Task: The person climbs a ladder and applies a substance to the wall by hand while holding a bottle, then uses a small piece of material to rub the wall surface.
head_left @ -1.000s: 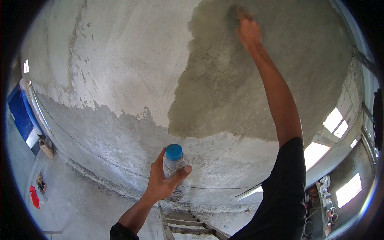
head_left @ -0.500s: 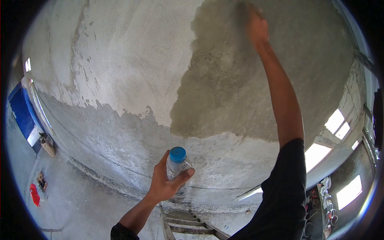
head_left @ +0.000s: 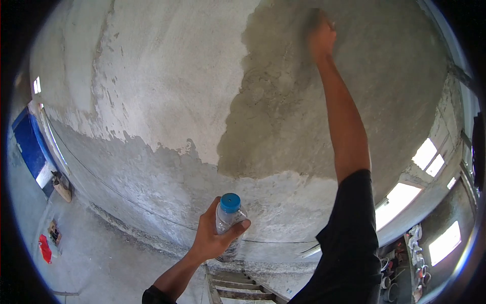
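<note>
The wall (head_left: pixel 152 101) has a dark wet patch (head_left: pixel 283 116) up at one o'clock. My right hand (head_left: pixel 320 36) presses on it; open or closed, I cannot tell. At six o'clock my left hand (head_left: pixel 212 238) grips the bottle (head_left: pixel 229 223), standing upright, far below.

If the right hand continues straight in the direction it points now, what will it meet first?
The dark damp patch on the plastered surface. The right hand looks at or very near it, though depth is unclear. The left hand holds a bottle lower down, out of that line.
</note>
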`<move>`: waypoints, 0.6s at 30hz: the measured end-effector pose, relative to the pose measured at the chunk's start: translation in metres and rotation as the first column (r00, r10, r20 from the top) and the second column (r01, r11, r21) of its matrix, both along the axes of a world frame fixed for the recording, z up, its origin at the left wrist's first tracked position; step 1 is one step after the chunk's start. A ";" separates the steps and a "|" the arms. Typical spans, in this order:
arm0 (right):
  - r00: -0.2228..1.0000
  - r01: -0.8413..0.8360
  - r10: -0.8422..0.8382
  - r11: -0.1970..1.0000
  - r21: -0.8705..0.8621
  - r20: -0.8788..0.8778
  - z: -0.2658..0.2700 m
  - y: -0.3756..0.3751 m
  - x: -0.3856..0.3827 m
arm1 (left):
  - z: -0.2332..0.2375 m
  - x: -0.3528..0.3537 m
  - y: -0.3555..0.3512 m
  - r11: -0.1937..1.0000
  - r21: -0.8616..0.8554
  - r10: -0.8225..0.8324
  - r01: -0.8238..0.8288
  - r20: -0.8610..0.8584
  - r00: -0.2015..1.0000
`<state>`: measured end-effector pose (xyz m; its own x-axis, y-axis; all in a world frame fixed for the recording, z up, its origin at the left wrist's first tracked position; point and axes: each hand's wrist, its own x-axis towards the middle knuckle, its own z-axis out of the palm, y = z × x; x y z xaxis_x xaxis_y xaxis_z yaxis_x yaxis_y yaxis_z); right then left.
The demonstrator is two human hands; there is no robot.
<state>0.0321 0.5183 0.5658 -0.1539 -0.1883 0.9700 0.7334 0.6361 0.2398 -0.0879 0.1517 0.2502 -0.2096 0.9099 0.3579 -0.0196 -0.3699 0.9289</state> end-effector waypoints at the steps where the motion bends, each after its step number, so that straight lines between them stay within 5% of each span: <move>1: 0.999 -0.041 0.037 0.984 -0.172 -0.030 -0.004 0.002 -0.011 | 0.000 0.000 0.001 1.000 -0.003 0.001 -0.001 -0.026 1.000; 3: 0.996 -0.083 0.064 0.935 -0.344 -0.067 -0.023 0.008 -0.036 | -0.002 0.000 0.001 1.000 -0.014 -0.003 0.002 -0.052 0.999; 5: 0.930 0.047 -0.022 0.997 -0.058 0.367 -0.043 0.016 -0.057 | -0.002 0.002 0.003 1.000 -0.014 -0.002 0.002 -0.029 1.000; 6: 0.932 0.047 -0.022 0.997 -0.061 0.363 -0.043 0.009 -0.054 | -0.003 0.001 0.001 1.000 -0.016 -0.003 0.002 -0.033 0.999; 9: 0.950 0.026 -0.007 0.998 -0.056 0.312 -0.026 -0.012 -0.035 | -0.009 -0.006 -0.003 0.999 -0.036 0.012 -0.011 0.031 0.999; 11: 0.990 -0.114 0.115 0.993 0.011 -0.079 -0.011 -0.006 -0.020 | -0.013 -0.011 -0.004 0.998 -0.064 0.024 -0.022 0.028 0.999; 15: 0.992 -0.062 0.045 0.988 -0.140 -0.122 -0.028 0.011 -0.045 | -0.012 -0.007 0.000 0.999 -0.041 0.026 -0.026 -0.002 1.000; 17: 0.929 -0.044 0.099 0.986 -0.160 0.357 -0.041 -0.001 -0.063 | -0.008 -0.003 0.003 1.000 -0.006 0.026 -0.026 -0.020 0.999; 18: 0.929 -0.041 0.097 0.986 -0.162 0.357 -0.043 -0.006 -0.060 | -0.008 -0.001 0.001 1.000 -0.008 0.022 -0.023 -0.020 1.000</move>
